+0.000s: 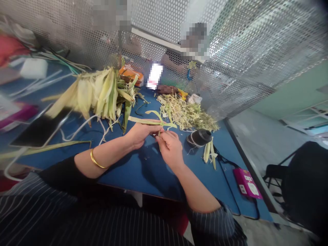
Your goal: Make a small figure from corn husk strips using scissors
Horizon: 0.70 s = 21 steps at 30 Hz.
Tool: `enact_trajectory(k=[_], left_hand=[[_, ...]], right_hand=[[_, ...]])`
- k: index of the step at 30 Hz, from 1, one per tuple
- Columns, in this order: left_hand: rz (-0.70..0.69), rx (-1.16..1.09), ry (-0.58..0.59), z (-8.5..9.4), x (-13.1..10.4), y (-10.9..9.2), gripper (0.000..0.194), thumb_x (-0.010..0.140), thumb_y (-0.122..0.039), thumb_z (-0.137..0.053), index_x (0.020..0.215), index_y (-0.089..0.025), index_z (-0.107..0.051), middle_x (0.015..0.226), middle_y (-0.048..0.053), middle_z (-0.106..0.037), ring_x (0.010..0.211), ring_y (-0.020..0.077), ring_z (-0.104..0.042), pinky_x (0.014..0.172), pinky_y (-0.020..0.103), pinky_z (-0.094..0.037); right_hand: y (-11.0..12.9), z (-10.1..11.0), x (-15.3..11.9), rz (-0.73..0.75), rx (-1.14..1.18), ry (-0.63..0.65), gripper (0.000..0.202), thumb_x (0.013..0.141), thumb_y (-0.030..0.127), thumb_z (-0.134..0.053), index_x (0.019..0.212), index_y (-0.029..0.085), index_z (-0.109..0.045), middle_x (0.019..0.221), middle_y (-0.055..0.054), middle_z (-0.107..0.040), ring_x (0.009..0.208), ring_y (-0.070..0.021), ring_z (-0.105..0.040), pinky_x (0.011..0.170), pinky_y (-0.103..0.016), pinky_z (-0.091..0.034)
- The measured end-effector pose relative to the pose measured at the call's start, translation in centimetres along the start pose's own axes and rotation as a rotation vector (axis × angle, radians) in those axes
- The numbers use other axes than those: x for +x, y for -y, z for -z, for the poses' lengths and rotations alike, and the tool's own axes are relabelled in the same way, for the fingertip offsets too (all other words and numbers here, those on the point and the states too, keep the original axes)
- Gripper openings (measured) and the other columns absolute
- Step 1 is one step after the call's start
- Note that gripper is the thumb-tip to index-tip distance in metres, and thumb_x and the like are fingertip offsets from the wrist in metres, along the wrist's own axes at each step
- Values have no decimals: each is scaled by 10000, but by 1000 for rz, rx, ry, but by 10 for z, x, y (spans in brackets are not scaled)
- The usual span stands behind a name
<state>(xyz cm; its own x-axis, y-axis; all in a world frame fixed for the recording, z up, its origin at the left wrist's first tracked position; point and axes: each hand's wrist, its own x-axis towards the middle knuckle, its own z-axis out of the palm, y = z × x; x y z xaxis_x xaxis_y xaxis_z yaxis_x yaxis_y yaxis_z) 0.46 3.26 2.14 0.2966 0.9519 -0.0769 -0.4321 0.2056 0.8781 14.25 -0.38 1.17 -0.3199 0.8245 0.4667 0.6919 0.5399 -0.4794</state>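
A pair of bare hands works pale green husk strips [143, 120] above the middle of a blue desk [159, 186], toward its near edge. The left hand [142, 135], below a gold bangle [96, 161], has its grip pinched on the strips, thumb over bent fingers, their loose ends fanning toward the far edge. The right hand [171, 148] meets it, its grip drawn together on the same strips just beneath the left thumb; how the fingertips cross is hidden. The step in hand looks to be fine finger work, perhaps splitting or knotting the strips where they meet; the next move appears to call for a firm left pinch while the right fingers draw the piece free or tight. Toward the far edge lie a husk bundle [92, 90], on the left, and a heap of shredded husk [184, 111], farther right. Nearer the right edge, a black spool [200, 137] rests just beside a few cut pieces [207, 152], with a magenta box [247, 183] closer to the near right corner.
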Motion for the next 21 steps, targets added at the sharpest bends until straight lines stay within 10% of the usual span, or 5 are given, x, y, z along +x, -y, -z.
enact_trajectory(k=[8,13,21], left_hand=[[107,59,38,4,1,-17,172,735,-157,-614,869,-133,-719,643,11,-564,605,84,-505,620,231,-430],[76,171,13,3,0,-10,194,711,-283,-689,833,-136,-718,681,26,-613,611,88,-533,596,225,-450],[-14,340,-132,3,2,3,162,644,-295,-736,657,-136,-712,815,90,-702,499,79,-526,398,210,-314]], right_hand=[[-10,17,1,13,-227,-365,185,864,310,-532,999,191,-577,1044,-89,-644,1030,-209,-554,906,-349,-354],[-16,12,6,-90,-145,-98,201,910,335,-450,821,210,-580,711,-3,-642,714,-154,-565,821,-308,-371],[-2,0,-5,69,-197,-15,257,904,252,-416,676,200,-525,645,-26,-579,638,-152,-495,757,-317,-352]])
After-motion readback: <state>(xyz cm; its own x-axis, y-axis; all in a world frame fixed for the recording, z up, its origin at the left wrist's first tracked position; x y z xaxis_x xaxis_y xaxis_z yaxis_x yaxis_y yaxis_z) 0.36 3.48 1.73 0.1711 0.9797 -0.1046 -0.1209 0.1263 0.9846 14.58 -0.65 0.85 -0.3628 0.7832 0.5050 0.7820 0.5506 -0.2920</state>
